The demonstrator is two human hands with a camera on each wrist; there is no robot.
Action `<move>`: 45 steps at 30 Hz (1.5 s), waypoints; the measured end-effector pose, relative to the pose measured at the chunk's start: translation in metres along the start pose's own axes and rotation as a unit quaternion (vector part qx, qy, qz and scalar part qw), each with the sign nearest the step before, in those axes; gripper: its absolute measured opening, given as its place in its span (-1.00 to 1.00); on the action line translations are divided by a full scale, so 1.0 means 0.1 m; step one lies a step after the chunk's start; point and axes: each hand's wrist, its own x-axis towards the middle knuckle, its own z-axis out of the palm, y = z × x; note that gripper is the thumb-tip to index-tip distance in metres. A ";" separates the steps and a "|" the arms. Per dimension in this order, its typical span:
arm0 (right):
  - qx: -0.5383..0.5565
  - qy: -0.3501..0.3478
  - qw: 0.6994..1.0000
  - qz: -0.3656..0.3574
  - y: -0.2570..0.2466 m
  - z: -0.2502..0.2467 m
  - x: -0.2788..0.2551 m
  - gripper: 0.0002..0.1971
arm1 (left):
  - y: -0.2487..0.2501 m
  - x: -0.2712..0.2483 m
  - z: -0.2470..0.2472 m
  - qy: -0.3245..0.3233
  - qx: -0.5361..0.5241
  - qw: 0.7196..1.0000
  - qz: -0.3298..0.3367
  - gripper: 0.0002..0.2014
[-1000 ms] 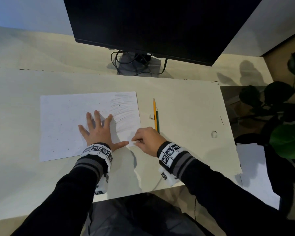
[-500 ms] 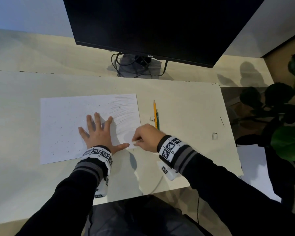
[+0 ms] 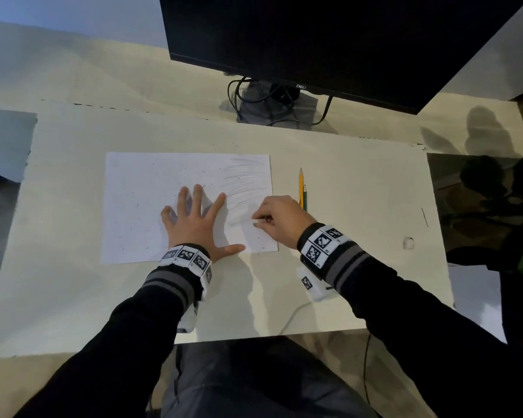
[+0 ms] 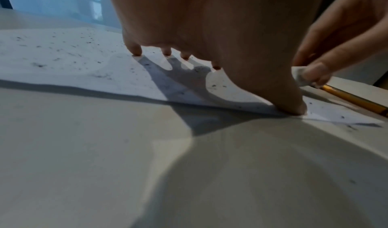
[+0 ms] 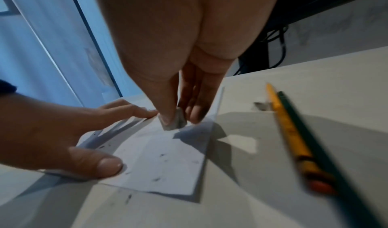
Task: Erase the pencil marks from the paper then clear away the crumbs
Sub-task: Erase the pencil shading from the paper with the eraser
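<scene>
Our right hand (image 3: 280, 220) has moved its pinched eraser (image 5: 175, 121) up the paper (image 3: 139, 206), near the desk's (image 3: 360, 206) front edge; our flat left hand (image 3: 195, 224) steadies the thin, easily creased sheet.

White paper (image 3: 151, 206) lies flat, crumb-flecked, faint pencil marks (image 3: 245, 182) seemingly remaining.

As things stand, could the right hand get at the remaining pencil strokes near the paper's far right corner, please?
Probably yes. The right hand, pinching the eraser, already sits on the paper just below the pencil strokes; the left hand presses farther left, and nothing lies between.
</scene>
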 end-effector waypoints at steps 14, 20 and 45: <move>0.000 0.000 0.996 -0.091 -0.31 0.26 0.15 -0.86 | -0.07 0.01 0.04 0.021 -0.026 0.999 0.012 0.29; -0.005 -0.006 0.998 -0.063 -0.36 0.25 0.19 -0.81 | -0.06 0.00 0.01 0.006 -0.026 1.000 0.012 0.27; -0.076 -0.033 0.995 -0.064 -0.42 0.27 0.21 -0.82 | -0.06 0.04 0.06 0.016 -0.018 1.000 0.009 0.29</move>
